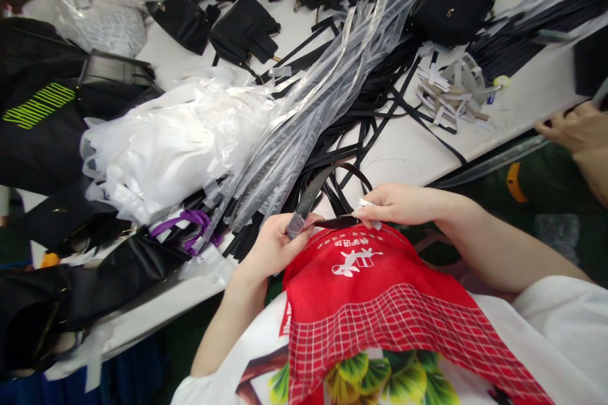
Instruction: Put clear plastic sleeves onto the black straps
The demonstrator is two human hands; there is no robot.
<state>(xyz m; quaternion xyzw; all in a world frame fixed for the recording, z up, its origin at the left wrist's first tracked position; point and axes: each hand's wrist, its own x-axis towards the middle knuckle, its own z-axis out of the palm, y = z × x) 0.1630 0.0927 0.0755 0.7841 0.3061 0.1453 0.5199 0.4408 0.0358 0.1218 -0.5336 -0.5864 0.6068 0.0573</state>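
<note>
A dark strap (313, 188) bends in a loop at the table's front edge, just above the red apron I wear. My left hand (278, 243) is closed on one part of it, with a bit of clear plastic (295, 225) showing between thumb and fingers. My right hand (394, 204) pinches another part of the strap and a small white strip (368, 204). The strap's ends are partly hidden by my fingers. Just beyond the hands lie a long bundle of clear plastic sleeves (304, 120) and many loose black straps (375, 85).
A heap of white plastic bags (175, 139) lies left of the sleeves, near a purple ribbon (190, 228). Black bags (244, 28) line the far side. Paper scraps (451, 88) and a tape dispenser (468, 69) are at right. Another person's hand (577, 130) rests at the right edge.
</note>
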